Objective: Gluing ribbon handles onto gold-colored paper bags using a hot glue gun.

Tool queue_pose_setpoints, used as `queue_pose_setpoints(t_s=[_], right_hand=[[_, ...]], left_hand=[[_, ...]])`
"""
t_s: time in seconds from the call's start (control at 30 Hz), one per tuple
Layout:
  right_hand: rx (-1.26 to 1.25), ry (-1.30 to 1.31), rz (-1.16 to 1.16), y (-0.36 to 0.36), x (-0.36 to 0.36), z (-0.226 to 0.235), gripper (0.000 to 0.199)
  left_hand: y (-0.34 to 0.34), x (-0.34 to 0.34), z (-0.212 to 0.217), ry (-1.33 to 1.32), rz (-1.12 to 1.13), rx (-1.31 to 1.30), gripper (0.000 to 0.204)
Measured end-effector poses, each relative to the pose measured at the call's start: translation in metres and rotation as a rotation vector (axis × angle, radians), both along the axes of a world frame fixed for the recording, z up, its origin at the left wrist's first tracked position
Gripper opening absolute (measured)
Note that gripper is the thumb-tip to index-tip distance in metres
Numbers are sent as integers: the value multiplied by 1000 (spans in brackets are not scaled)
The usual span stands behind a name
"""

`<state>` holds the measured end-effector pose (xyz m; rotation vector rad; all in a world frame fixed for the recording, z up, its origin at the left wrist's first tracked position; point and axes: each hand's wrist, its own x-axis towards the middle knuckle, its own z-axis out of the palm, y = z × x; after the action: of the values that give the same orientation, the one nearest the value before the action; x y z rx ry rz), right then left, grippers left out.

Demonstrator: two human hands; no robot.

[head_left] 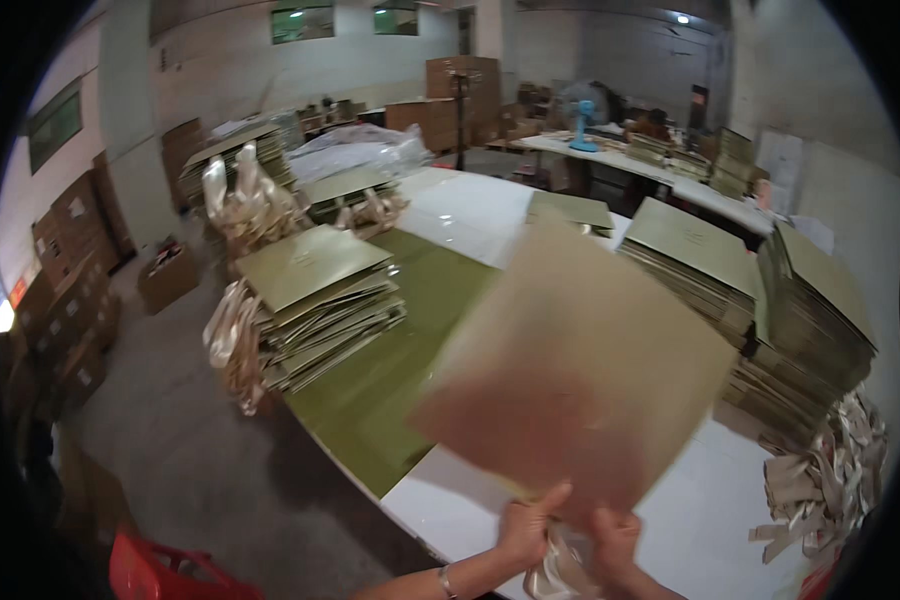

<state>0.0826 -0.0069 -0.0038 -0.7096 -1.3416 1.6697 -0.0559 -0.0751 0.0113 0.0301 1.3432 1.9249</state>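
A flat gold paper bag [580, 370], blurred by motion, is tilted up over the near part of the table. My left hand [526, 530] is closed on its near edge, thumb on top, with a bracelet on that wrist. Beside it my right hand [615, 545] is closed on the same edge. Pale satin ribbon handles [560, 568] hang down between the two hands. To the left lies a stack of flat gold bags [315, 265], their ribbons [233, 340] hanging past the table edge.
More stacks of gold bags [692, 245] stand on the right, with a ribbon pile [825, 480] near me. An olive sheet [370, 430] covers part of the white table [460, 495]. A red stool [170, 570] is at lower left; cartons [75, 230] line the left wall.
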Motion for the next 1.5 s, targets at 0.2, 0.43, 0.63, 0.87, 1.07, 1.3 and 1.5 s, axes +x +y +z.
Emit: queue_pose_setpoints(t_s=[0.2,0.43,0.63,0.87,1.07,1.3,1.5], right_hand=[[111,-269,293,61,1,-21,28],[1621,-641,-355,263,-31,124,31],[1647,-1016,-761,377,-71,142,23],[1680,-651,-437,281,-34,131,9],[1940,-615,-688,287,-40,165,22],[1751,-992,-374,300,-36,132,21],[1996,-581,-311,158,96,85,22]], left_hand=[[-97,-227,-11,320,310,307,38],[-183,-466,141,727,260,-359,49],[-143,-471,49,1706,-187,-1344,49],[-104,-440,61,1437,-223,-1601,52],[-33,-334,35,2121,275,-864,42],[3,-149,15,2069,-200,-358,41],[-12,-108,62,1853,272,-134,32]])
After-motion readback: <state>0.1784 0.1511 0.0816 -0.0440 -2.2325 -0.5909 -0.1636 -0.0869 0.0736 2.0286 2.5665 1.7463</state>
